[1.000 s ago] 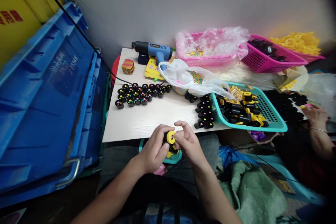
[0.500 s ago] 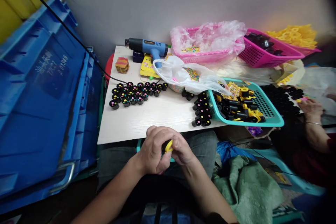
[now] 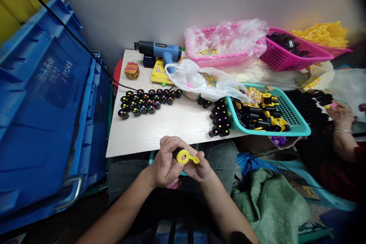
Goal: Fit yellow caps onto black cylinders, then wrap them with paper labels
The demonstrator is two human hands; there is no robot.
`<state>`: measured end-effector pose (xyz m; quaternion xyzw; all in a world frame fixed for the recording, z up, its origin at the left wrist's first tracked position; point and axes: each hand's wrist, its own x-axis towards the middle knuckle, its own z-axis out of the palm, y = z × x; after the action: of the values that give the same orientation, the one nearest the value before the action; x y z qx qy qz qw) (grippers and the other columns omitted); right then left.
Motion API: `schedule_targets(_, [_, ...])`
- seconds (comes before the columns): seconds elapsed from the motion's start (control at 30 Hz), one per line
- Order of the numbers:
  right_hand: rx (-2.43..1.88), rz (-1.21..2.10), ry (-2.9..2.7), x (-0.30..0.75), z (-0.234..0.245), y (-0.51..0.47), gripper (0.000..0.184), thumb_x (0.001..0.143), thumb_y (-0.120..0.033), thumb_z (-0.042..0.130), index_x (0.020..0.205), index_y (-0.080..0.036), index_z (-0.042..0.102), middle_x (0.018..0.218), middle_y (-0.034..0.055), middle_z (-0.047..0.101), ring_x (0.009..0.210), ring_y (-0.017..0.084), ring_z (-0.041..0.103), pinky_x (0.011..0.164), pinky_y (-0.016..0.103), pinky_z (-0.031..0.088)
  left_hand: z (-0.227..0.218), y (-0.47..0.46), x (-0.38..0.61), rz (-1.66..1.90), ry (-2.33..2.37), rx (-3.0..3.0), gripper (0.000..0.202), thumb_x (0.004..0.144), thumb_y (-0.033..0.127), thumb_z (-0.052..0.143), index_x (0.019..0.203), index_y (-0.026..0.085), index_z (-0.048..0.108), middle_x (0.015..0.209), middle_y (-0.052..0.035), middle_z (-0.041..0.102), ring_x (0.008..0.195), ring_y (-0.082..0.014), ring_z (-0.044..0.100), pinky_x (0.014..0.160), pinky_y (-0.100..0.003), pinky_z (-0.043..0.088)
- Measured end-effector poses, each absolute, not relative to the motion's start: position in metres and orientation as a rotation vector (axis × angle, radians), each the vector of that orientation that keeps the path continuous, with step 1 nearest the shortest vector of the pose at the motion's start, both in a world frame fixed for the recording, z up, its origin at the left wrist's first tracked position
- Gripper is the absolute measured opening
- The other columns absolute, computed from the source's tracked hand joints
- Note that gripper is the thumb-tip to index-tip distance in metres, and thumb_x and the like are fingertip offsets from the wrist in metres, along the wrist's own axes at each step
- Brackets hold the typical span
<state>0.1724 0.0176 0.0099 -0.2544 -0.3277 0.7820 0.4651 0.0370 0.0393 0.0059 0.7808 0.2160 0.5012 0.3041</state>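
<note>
Both hands meet just below the front edge of the white table (image 3: 160,129). My left hand (image 3: 166,163) and my right hand (image 3: 198,166) are closed together on a small black part with a yellow ring cap (image 3: 184,156); a yellow tab sticks out to the right. Rows of black cups with coloured dots (image 3: 147,101) stand on the table's left half. More black cups (image 3: 219,120) are lined beside a teal basket (image 3: 297,131) of black and yellow parts.
Blue crates (image 3: 48,99) are stacked at the left. A blue heat gun (image 3: 161,50), a clear bag of beads (image 3: 200,80) and pink baskets (image 3: 286,59) lie at the back. Another person's hand (image 3: 341,116) works at the right by black cups. Green cloth (image 3: 271,206) lies low right.
My hands dropped slightly from the table edge toward my lap and turned the part, so the yellow cap and its tab now face up. The view shifted a little.
</note>
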Motion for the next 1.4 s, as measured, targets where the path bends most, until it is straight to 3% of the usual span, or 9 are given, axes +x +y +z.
schedule_targets(0.1, [-0.789,1.697,-0.831,0.165,0.006,0.018,0.049,0.068,-0.06,0.07,0.095,-0.019,0.066,0.1,0.0086,0.061,0.096,0.026,0.055,0.089,0.039,0.043,-0.002,0.038,0.039,1.256,0.74,2.221,0.046,0.089,0.026,0.042,0.133,0.025,0.028,0.109,-0.0103,0.054,0.104,-0.0271,0.051,0.089,-0.048,0.041])
schedule_targets(0.33, [-1.05,1.499,-1.051,0.175,-0.014,0.02,0.038,0.086,-0.055,0.054,0.092,-0.02,0.067,0.081,0.0028,0.057,0.077,0.018,0.05,0.078,0.031,0.041,-0.019,0.033,0.047,1.271,0.771,2.132,0.053,0.094,0.025,0.04,0.143,0.023,0.019,0.122,-0.0125,0.045,0.116,-0.0255,0.043,0.098,-0.046,0.038])
schedule_targets(0.47, [-1.059,1.555,-1.221,0.19,-0.005,0.018,0.056,0.09,-0.065,0.036,0.106,-0.02,0.065,0.089,0.0053,0.06,0.083,0.019,0.052,0.079,0.033,0.043,-0.015,0.034,0.046,1.184,0.732,1.909,0.048,0.096,0.028,0.036,0.141,0.022,0.019,0.115,-0.011,0.05,0.109,-0.0239,0.049,0.094,-0.043,0.041])
schedule_targets(0.6, [-1.132,1.535,-1.498,0.243,0.022,0.017,0.064,0.086,-0.07,0.039,0.113,-0.019,0.065,0.094,0.0082,0.065,0.082,0.021,0.057,0.076,0.033,0.046,-0.007,0.031,0.041,1.042,0.77,1.776,0.023,0.093,0.027,0.035,0.105,0.019,0.054,0.097,-0.007,0.055,0.094,-0.0219,0.053,0.085,-0.038,0.044])
schedule_targets(0.73, [-1.586,0.89,-1.351,0.343,0.049,0.049,0.055,0.09,-0.061,0.036,0.1,-0.017,0.068,0.084,0.0086,0.068,0.075,0.02,0.06,0.072,0.033,0.046,-0.031,0.022,0.039,0.726,0.854,1.95,0.02,0.082,0.015,0.037,0.073,0.02,0.054,0.079,-0.0041,0.055,0.084,-0.0212,0.052,0.079,-0.036,0.045])
schedule_targets(0.83, [-2.187,0.23,-1.214,0.419,0.058,0.099,0.036,0.088,-0.043,0.046,0.097,-0.014,0.067,0.088,0.0091,0.067,0.081,0.021,0.059,0.077,0.032,0.043,-0.065,0.023,0.041,0.381,1.026,1.997,0.025,0.08,0.013,0.037,0.085,0.02,0.061,0.091,-0.0061,0.061,0.095,-0.0231,0.055,0.087,-0.038,0.045])
schedule_targets(1.0, [-2.391,0.049,-1.172,0.485,0.05,0.168,0.024,0.08,-0.015,0.05,0.099,-0.005,0.063,0.114,0.0221,0.054,0.103,0.023,0.048,0.092,0.039,0.029,-0.096,0.034,0.033,0.158,1.243,1.908,0.044,0.086,0.026,0.046,0.129,0.021,0.05,0.126,-0.0142,0.058,0.121,-0.0324,0.051,0.101,-0.047,0.039])
schedule_targets(1.13, [-2.526,0.161,-1.266,0.504,0.033,0.188,0.003,0.071,-0.01,0.061,0.071,-0.012,0.059,0.114,0.0232,0.049,0.091,0.02,0.045,0.083,0.038,0.029,-0.074,0.028,0.008,0.048,1.254,1.849,0.044,0.087,0.027,0.047,0.13,0.019,0.052,0.135,-0.0147,0.054,0.127,-0.0303,0.049,0.105,-0.045,0.037])
schedule_targets(1.4, [-2.544,0.395,-1.575,0.527,0.024,0.186,0.022,0.067,-0.01,0.07,0.058,-0.018,0.052,0.067,0.0058,0.058,0.063,0.013,0.046,0.066,0.032,0.031,0.04,0.087,-0.015,0.119,0.91,1.778,0.029,0.091,0.039,0.046,0.102,0.02,0.065,0.097,-0.0026,0.072,0.092,-0.0186,0.066,0.084,-0.029,0.051])
